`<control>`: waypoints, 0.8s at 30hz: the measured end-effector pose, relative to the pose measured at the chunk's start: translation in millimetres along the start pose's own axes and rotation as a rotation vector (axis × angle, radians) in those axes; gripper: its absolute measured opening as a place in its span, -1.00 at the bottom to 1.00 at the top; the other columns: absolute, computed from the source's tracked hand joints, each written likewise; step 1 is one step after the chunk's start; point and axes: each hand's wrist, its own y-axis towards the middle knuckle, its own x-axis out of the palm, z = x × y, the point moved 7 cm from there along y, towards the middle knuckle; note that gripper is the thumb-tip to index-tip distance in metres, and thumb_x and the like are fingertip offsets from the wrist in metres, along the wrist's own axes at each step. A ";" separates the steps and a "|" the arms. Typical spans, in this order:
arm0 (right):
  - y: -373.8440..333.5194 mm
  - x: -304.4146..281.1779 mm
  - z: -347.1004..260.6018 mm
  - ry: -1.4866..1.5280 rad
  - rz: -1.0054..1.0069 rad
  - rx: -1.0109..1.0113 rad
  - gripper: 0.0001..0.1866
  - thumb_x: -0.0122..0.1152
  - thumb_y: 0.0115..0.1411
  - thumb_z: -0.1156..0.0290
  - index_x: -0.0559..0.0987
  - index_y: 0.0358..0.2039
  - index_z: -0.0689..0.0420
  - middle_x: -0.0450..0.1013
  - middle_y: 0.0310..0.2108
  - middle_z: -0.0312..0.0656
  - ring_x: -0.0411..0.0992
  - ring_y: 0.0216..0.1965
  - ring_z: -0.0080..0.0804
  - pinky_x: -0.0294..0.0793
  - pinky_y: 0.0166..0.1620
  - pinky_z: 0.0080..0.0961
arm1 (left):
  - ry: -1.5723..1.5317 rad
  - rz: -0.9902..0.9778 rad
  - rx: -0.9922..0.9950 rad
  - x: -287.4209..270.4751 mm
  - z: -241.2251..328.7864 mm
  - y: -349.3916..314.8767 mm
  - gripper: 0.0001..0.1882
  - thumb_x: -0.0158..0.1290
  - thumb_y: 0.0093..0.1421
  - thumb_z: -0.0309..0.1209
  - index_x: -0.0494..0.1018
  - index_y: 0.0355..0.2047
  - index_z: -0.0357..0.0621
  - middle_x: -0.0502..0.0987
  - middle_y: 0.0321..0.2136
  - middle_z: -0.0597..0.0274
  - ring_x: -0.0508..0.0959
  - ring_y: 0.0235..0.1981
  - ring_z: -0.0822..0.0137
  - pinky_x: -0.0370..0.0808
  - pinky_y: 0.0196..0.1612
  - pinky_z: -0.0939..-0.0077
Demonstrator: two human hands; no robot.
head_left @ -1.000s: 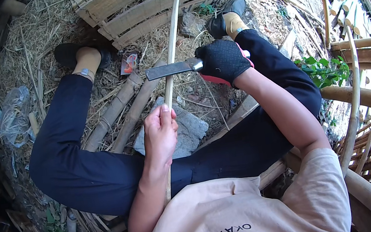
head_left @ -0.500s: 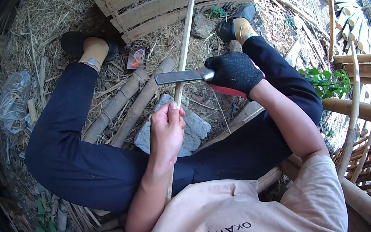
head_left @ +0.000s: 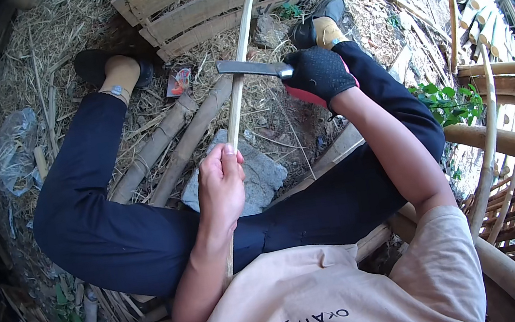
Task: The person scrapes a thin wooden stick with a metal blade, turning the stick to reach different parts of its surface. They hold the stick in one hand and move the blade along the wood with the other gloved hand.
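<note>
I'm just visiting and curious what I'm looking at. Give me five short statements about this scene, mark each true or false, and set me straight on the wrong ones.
1. The right hand wears a black and red glove. True.
2. The left hand is gloved too. False: the left hand is bare, its fingers closed around a pale strip.
3. The right hand holds a knife whose blade crosses the pale strip in the picture. True.
4. A grey stone lies outside the right leg. False: the grey stone lies between the person's legs.
5. A slatted wooden crate stands near the shoes. True.
</note>
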 end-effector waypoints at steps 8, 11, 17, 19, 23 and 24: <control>-3.5 -13.0 13.7 -0.049 0.095 0.026 -0.74 0.20 0.09 0.12 0.68 -0.35 -0.01 0.59 -0.44 -0.02 0.59 -0.33 -0.01 0.56 -0.22 -0.13 | -0.093 -0.021 -0.021 1.9 1.4 -0.4 -0.65 -0.20 0.48 -0.29 0.37 -0.43 -0.17 0.22 -0.70 0.50 0.13 -0.71 0.67 0.05 -0.65 0.64; -9.4 -9.1 -11.7 -0.016 -0.016 -0.048 -0.70 0.24 0.10 0.08 0.68 -0.29 -0.01 0.58 -0.46 0.00 0.58 -0.35 0.01 0.55 -0.25 -0.13 | -0.155 -0.032 -0.040 2.8 -0.7 -0.6 -0.66 -0.20 0.48 -0.28 0.37 -0.42 -0.17 0.23 -0.71 0.51 0.14 -0.71 0.67 0.06 -0.66 0.65; -16.9 6.5 -42.3 -0.039 -0.056 -0.200 -0.78 0.22 0.05 0.17 0.67 -0.34 -0.04 0.58 -0.49 -0.02 0.59 -0.39 -0.01 0.56 -0.27 -0.11 | -0.095 -0.022 -0.008 3.2 -4.2 0.8 -0.65 -0.20 0.48 -0.29 0.37 -0.43 -0.17 0.23 -0.71 0.50 0.15 -0.71 0.67 0.06 -0.66 0.64; -9.1 6.8 -32.2 -0.073 -0.045 -0.167 -0.79 0.21 0.04 0.19 0.66 -0.37 -0.03 0.57 -0.50 -0.02 0.59 -0.39 -0.01 0.56 -0.27 -0.10 | -0.042 0.006 0.033 1.6 -2.9 2.2 -0.65 -0.21 0.48 -0.29 0.37 -0.43 -0.17 0.23 -0.71 0.50 0.15 -0.71 0.67 0.06 -0.66 0.64; 4.7 0.4 0.1 -0.059 0.004 -0.011 -0.77 0.19 0.04 0.19 0.70 -0.34 -0.05 0.60 -0.45 -0.06 0.60 -0.35 -0.04 0.57 -0.24 -0.15 | -0.027 -0.002 0.025 0.8 -2.4 -1.5 -0.65 -0.22 0.48 -0.30 0.36 -0.44 -0.17 0.22 -0.71 0.51 0.14 -0.71 0.67 0.05 -0.66 0.63; 11.8 -5.0 12.8 -0.055 0.012 0.034 -0.77 0.18 0.05 0.19 0.70 -0.35 -0.04 0.60 -0.44 -0.05 0.60 -0.34 -0.03 0.57 -0.24 -0.15 | -0.025 0.002 0.019 0.6 0.6 -2.7 -0.66 -0.22 0.48 -0.30 0.36 -0.43 -0.16 0.20 -0.72 0.52 0.13 -0.72 0.68 0.05 -0.66 0.63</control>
